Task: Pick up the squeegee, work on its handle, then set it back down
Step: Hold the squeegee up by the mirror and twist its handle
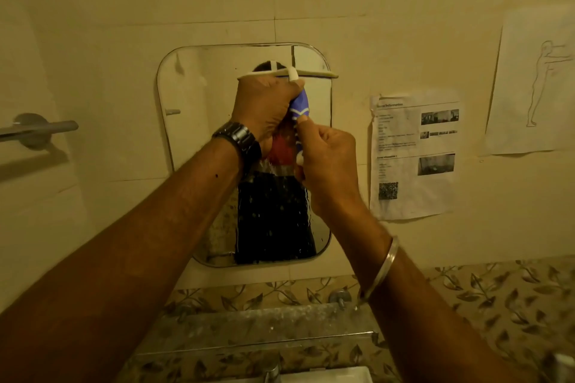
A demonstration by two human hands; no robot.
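Head view. We see the squeegee [317, 74] held up in the air in front of the wall mirror [186, 87], with its pale blade level at the top and its purple handle [299, 104] pointing down.

The left hand [264, 106] is curled tight round the upper handle, just under the blade. The right hand [328, 162] is curled and pinches the lower handle between thumb and fingers; how the fingers lie behind it is hidden.

We judge that the pick-up is done and the handle work is in hand. Whether the right hand twists, pulls or wipes, we cannot tell.

The next move needs the left hand to keep its grip firm while the right finishes. The squeegee then goes down, probably to the grey surface [236, 323] below the mirror.
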